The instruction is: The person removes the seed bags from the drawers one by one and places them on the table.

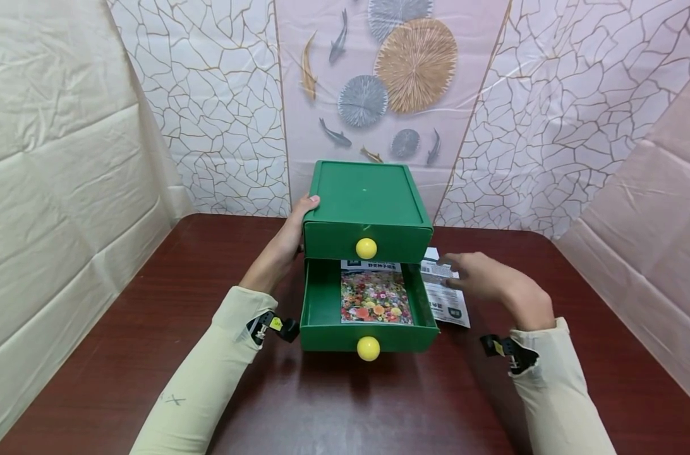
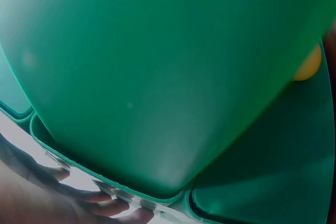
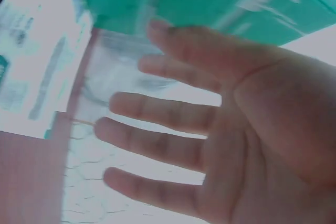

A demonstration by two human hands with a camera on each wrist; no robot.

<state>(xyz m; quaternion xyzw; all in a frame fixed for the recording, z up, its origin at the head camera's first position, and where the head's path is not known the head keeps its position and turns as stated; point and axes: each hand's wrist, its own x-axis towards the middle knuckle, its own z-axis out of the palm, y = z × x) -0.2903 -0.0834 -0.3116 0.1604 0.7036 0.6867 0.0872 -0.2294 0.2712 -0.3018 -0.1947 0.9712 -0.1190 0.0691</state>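
A green two-drawer box (image 1: 363,199) stands on the dark wooden table (image 1: 151,354). Its lower drawer (image 1: 368,337) is pulled out, and a flower-printed packet (image 1: 375,294) lies flat inside. Both drawers carry a yellow knob (image 1: 368,348). My left hand (image 1: 297,230) rests against the box's left side, thumb on the top edge; the left wrist view is filled by the green box wall (image 2: 157,77). My right hand (image 1: 481,277) hovers with its fingers (image 3: 157,111) spread and straight, above a white printed packet (image 1: 446,294) lying right of the drawer. It holds nothing.
Patterned sheets (image 1: 220,95) and plain cloth (image 1: 55,189) wall in the table on three sides. Bare table surface lies in front of the box and to its left.
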